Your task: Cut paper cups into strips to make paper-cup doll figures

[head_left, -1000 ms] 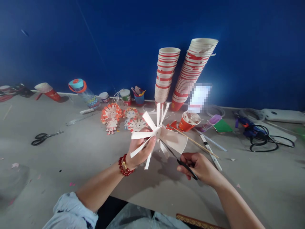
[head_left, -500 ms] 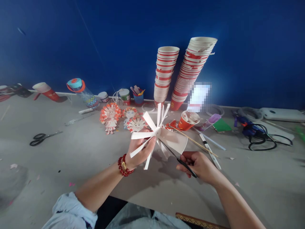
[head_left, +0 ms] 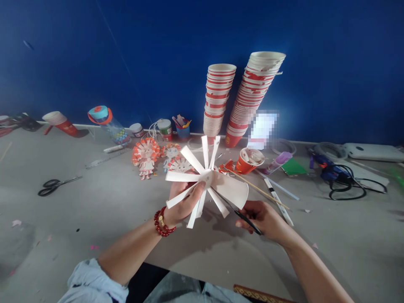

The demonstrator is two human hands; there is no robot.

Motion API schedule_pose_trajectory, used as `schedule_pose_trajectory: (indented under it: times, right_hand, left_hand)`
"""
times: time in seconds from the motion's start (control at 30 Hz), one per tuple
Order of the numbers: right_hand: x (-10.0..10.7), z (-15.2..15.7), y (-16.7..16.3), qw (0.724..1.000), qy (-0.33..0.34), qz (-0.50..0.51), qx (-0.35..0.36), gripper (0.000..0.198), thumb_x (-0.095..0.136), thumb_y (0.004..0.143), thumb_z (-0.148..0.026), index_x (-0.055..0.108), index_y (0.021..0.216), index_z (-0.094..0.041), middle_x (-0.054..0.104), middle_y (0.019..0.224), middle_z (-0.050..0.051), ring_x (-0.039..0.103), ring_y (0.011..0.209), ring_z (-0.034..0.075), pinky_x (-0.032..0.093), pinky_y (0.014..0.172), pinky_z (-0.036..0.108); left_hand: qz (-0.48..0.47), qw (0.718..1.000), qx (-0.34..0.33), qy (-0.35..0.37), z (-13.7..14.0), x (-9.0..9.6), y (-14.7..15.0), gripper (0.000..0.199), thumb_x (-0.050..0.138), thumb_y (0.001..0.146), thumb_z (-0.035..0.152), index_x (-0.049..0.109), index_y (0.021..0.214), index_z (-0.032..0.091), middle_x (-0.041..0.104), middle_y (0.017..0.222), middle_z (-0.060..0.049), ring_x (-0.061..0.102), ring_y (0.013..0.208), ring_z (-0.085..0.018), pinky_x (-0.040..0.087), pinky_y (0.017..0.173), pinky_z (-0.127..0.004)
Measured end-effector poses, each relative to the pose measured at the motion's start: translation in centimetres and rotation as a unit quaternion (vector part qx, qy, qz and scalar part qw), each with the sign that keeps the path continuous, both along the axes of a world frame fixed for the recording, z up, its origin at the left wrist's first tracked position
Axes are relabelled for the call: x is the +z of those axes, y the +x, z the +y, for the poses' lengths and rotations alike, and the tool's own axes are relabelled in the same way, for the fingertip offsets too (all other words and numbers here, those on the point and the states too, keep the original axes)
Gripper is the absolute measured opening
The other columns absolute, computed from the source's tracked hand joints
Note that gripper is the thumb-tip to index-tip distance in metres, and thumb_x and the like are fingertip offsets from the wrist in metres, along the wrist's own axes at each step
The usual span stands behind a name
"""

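A white paper cup [head_left: 229, 187] is slit into several strips that fan out around its base, with one wide uncut piece on the right. My left hand [head_left: 184, 198] grips it near the middle, the thumb pressed on the base. In my right hand [head_left: 260, 219] are scissors [head_left: 248, 221] with black handles. Their blades lie along the lower edge of the wide piece, partly hidden by it. Behind the cup lie paper figures with orange and white fringes, among them a doll shape [head_left: 146, 158] and a smiling face [head_left: 180, 164].
Two tall stacks of paper cups [head_left: 217, 101] stand against the blue wall. A red cup of scraps [head_left: 249, 160], a wooden stick [head_left: 257, 188] and a marker [head_left: 277, 201] lie right of centre. Second scissors [head_left: 52, 186] rest at left. A glue gun [head_left: 336, 172] is at right.
The slit cup has turned in my left hand so its base faces me more and its strips spread wider. My right hand with the scissors stays almost in place.
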State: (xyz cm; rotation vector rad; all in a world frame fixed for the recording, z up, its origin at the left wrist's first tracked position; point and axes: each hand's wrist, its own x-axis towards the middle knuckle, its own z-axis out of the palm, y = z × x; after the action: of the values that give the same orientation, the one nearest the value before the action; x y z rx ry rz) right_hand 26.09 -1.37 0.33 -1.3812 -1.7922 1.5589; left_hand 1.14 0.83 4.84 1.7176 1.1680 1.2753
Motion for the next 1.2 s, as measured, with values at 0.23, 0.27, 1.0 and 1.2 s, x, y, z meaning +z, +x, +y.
schedule_pose_trajectory:
  times: [0.23,0.27,1.0,1.2]
  right_hand:
    - [0.44,0.25,-0.13,0.998,0.056,-0.021,0.011,0.049,0.072,0.066,-0.058,0.043,0.056,-0.020,0.038,0.047,-0.006,0.034,0.046,0.010,0.023,0.044,0.022]
    - [0.48,0.29,-0.14,0.997,0.072,-0.028,0.013,0.049,0.072,0.066,-0.059,0.044,0.056,-0.020,0.035,0.048,-0.006,0.032,0.047,0.010,0.021,0.044,0.022]
    - [0.07,0.62,-0.02,0.991,0.120,-0.056,0.018,0.048,0.069,0.069,-0.057,0.042,0.058,-0.019,0.029,0.056,-0.006,0.025,0.054,0.011,0.021,0.046,0.021]
    - [0.41,0.54,-0.36,0.987,0.144,-0.067,0.004,0.046,0.064,0.071,-0.058,0.043,0.057,-0.019,0.033,0.055,-0.005,0.028,0.053,0.011,0.024,0.045,0.022]
  left_hand:
    - [-0.100,0.994,-0.007,-0.035,-0.13,-0.17,0.27,0.014,0.057,0.086,0.029,0.067,0.092,0.021,0.068,0.085,-0.004,0.062,0.080,-0.021,0.049,0.075,-0.034]
    - [-0.117,0.992,-0.007,-0.037,-0.12,-0.23,0.34,0.015,0.058,0.086,0.029,0.068,0.092,0.020,0.069,0.085,-0.004,0.063,0.081,-0.021,0.050,0.074,-0.034]
    - [-0.151,0.985,-0.031,-0.076,-0.11,0.32,0.28,0.017,0.058,0.086,0.029,0.072,0.084,0.019,0.072,0.087,-0.005,0.065,0.084,-0.021,0.050,0.080,-0.034]
    - [-0.166,0.982,-0.010,-0.087,-0.29,0.27,0.27,0.017,0.060,0.085,0.033,0.071,0.081,0.020,0.072,0.084,-0.006,0.066,0.081,-0.023,0.052,0.075,-0.037]
